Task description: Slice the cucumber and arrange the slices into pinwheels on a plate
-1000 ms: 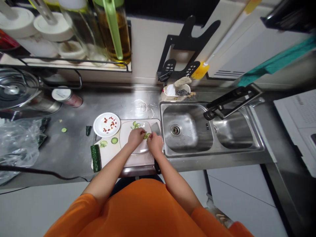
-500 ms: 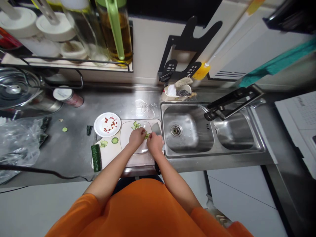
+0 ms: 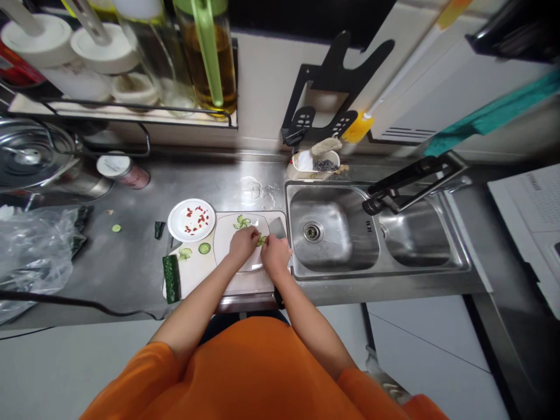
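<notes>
Over a white square plate, my left hand and my right hand meet with fingers pinched on cucumber slices. Other cucumber slices lie fanned near the plate's far edge. The plate rests on a white cutting board. A knife blade lies on the board just beyond my right hand, its dark handle partly hidden under my wrist. On the board's left part are a round cucumber slice, some thin pieces and a length of cucumber.
A white dish with small red pieces sits behind the board. To the right is a double sink with a black faucet. Plastic bags lie at left; a rack of jars and bottles hangs above.
Both hands stay almost in place over the plate, still pinching the cucumber. The view has shifted very slightly.
</notes>
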Motion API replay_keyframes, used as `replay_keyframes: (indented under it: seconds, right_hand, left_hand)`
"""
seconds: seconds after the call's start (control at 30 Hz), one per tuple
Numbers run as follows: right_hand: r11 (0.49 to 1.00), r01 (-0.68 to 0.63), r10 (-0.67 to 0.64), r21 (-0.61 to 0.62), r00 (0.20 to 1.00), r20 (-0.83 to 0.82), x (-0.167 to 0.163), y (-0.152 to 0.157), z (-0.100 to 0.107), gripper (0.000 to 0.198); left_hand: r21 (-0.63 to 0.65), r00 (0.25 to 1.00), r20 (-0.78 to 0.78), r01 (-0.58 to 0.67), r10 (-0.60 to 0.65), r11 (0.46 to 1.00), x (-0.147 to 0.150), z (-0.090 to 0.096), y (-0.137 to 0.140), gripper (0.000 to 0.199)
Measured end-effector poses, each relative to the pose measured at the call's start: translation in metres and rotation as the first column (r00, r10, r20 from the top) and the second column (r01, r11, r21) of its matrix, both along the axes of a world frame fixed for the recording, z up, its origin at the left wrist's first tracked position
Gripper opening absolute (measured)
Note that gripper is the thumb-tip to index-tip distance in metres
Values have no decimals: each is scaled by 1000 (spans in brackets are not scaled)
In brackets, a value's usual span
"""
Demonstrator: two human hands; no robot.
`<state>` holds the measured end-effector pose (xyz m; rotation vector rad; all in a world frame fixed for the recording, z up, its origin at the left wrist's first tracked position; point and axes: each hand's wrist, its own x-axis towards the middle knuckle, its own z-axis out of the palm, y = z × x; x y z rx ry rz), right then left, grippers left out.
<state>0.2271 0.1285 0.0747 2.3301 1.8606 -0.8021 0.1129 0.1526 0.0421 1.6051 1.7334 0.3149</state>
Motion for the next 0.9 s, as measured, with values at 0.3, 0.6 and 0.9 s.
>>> replay_keyframes:
  seconds: [0.3,0.6,0.9]
  right_hand:
    - [1000,18,-18,14,999,-30,6,-2,-2,15]
    - [999,10,-8,43,999,-54,21,-15,4,14]
    - [991,-129,132,47,988,-78,23,-42,2,12]
  left_hand:
    - [27,1000,30,-9,9,1000,-1,4,-2,14]
    - [179,986,36,-165,161,970,-38,24,-21,17]
    - [133,857,-254,-428,448,894,-125,10,-84,29]
